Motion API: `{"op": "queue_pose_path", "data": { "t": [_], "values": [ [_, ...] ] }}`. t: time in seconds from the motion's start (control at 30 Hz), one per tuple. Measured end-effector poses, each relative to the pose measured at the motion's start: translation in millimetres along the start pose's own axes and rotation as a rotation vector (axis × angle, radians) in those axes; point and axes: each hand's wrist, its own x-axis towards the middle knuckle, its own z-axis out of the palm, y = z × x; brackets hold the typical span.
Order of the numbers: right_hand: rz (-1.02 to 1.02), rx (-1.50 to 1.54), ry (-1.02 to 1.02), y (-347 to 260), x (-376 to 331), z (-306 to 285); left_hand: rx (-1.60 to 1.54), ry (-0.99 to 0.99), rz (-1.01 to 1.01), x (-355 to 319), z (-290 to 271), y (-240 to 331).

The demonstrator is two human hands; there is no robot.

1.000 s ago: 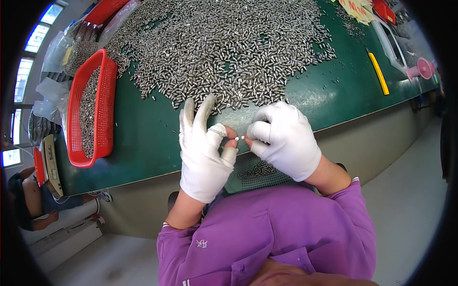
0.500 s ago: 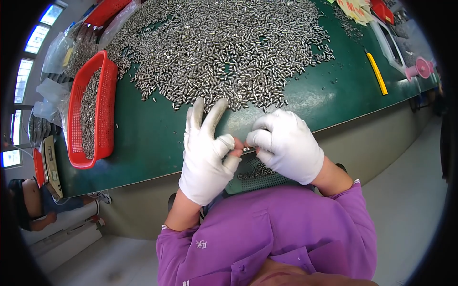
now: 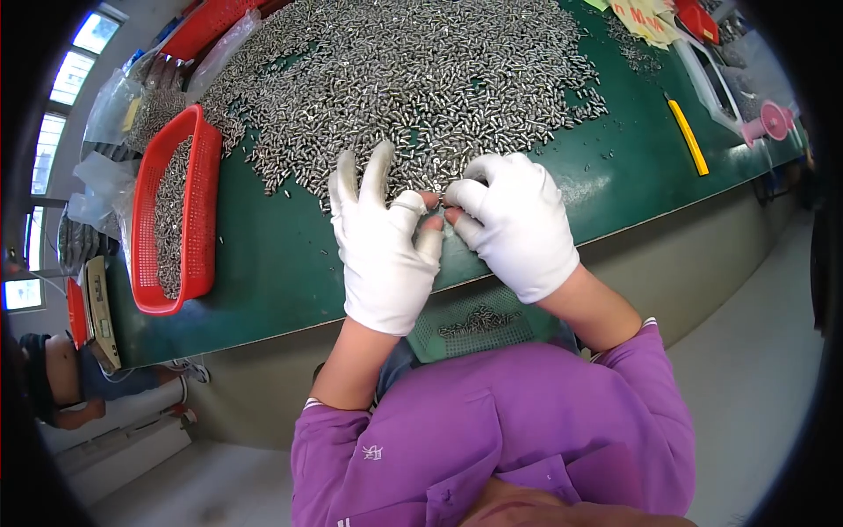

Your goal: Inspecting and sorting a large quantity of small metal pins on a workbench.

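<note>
Left hand (image 3: 379, 250): gloved, two fingers extended over near edge of heaped metal parts (image 3: 421, 88); thumb and forefinger bent, tips bare. Right hand (image 3: 520, 227): gloved, fingers curled, tips just beside left's. Grip of either: cannot tell; anything between tips too small to make out. Heap on green bench (image 3: 281, 255), cut off at upper edge. Green basket (image 3: 423, 338) below bench edge, partly hidden. Person (image 3: 61, 376) at far left, cut by dark rim.

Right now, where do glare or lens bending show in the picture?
Head view: a pale sheen on the flat dark-green tabletop, beyond the white-gloved right hand to its right; head view: bright rectangular glass windows, far left, look washed out; head view: black corners, and the tabletop's front edge bows.
</note>
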Motion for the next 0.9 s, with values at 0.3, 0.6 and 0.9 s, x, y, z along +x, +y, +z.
{"op": "queue_pose_path", "data": {
  "t": [0.3, 0.6, 0.9],
  "values": [
    [0.004, -0.039, -0.094, -2.8, 5.2, 0.4, 0.030, -0.035, -0.035, 3.1, 1.8, -0.7],
    [-0.007, 0.046, 0.067, 1.2, -1.8, -14.7, 0.055, -0.057, -0.048, 4.1, 0.8, 2.1],
    [-0.121, 0.082, -0.141, 1.5, -19.0, -13.3, -0.063, 0.005, -0.053, -18.1, -11.5, -4.6]
  ]
}}
